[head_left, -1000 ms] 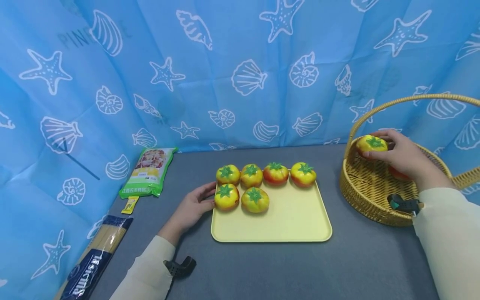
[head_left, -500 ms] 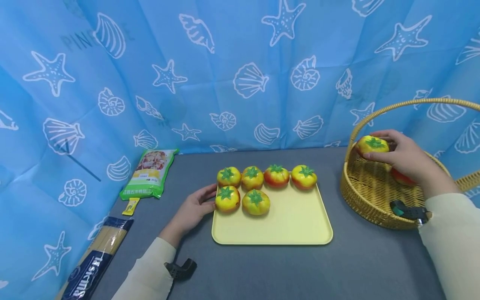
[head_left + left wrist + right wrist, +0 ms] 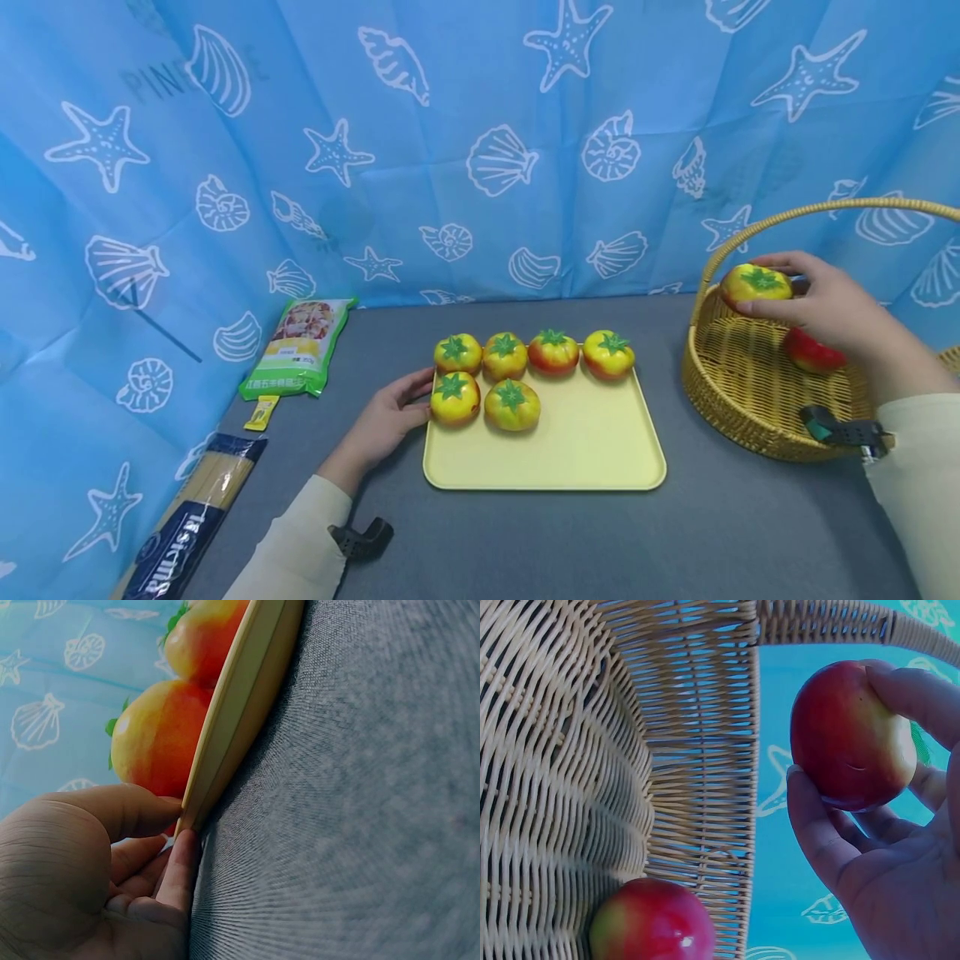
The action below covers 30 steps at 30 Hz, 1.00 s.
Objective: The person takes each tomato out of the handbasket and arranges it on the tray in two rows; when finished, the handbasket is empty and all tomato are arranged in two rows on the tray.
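My right hand (image 3: 828,304) grips a yellow-and-red tomato (image 3: 757,285) with a green star-shaped top, held at the upper rim of the wicker basket (image 3: 701,379). In the right wrist view, thumb and fingers curl round this tomato (image 3: 847,739), beyond the woven wall. A red fruit (image 3: 654,922) lies inside the basket. My left hand (image 3: 386,421) is at the left edge of the pale yellow tray (image 3: 570,454). The left wrist view shows thumb and fingers pinching the tray's rim (image 3: 225,727). Several similar tomatoes (image 3: 512,404) stand in two rows on the tray.
Left of the tray lie a green-and-white food bag (image 3: 296,346), a small yellow packet (image 3: 260,412) and a long pack of noodles (image 3: 195,517). A blue shell-print curtain (image 3: 450,167) hangs behind the grey table (image 3: 555,542). The basket's handle (image 3: 810,212) arches above it.
My right hand has moved a little right and up with the tomato, and more of the red fruit in the basket shows. My left hand stays at the tray's edge.
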{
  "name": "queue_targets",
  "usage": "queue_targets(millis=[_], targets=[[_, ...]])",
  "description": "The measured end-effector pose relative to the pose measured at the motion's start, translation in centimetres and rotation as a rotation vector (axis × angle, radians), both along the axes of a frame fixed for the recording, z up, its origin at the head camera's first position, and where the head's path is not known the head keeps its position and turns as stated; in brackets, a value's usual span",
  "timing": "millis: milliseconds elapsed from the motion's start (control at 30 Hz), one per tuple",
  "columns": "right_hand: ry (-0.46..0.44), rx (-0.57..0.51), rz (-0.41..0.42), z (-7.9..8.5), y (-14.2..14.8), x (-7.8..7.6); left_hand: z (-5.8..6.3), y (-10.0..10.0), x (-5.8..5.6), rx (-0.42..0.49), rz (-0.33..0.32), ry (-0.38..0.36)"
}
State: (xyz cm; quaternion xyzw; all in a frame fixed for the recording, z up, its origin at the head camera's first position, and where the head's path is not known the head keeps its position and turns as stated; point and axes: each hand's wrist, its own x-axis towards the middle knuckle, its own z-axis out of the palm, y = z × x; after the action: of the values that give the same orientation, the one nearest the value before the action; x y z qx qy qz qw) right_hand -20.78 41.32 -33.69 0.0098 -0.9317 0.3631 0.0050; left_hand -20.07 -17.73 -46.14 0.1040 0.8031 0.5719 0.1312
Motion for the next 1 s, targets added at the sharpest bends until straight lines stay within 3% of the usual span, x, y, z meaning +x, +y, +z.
queue_targets(millis=[433, 567, 800, 1000], targets=[[0.054, 0.092, 0.065, 0.8, -1.6, 2.1, 0.4, 0.0, 0.3, -0.001, -0.01, 0.013], [0.061, 0.086, 0.086, 1.2, -2.4, 2.8, 0.1, -0.1, 0.1, -0.004, -0.012, 0.019], [0.089, -0.021, 0.14, 1.7, -4.1, 4.1, -0.1, -0.2, -0.1, 0.007, -0.015, 0.015], [0.118, -0.003, 0.155, 2.0, -5.6, 5.2, -0.1, -0.2, -0.1, 0.002, -0.016, 0.011]])
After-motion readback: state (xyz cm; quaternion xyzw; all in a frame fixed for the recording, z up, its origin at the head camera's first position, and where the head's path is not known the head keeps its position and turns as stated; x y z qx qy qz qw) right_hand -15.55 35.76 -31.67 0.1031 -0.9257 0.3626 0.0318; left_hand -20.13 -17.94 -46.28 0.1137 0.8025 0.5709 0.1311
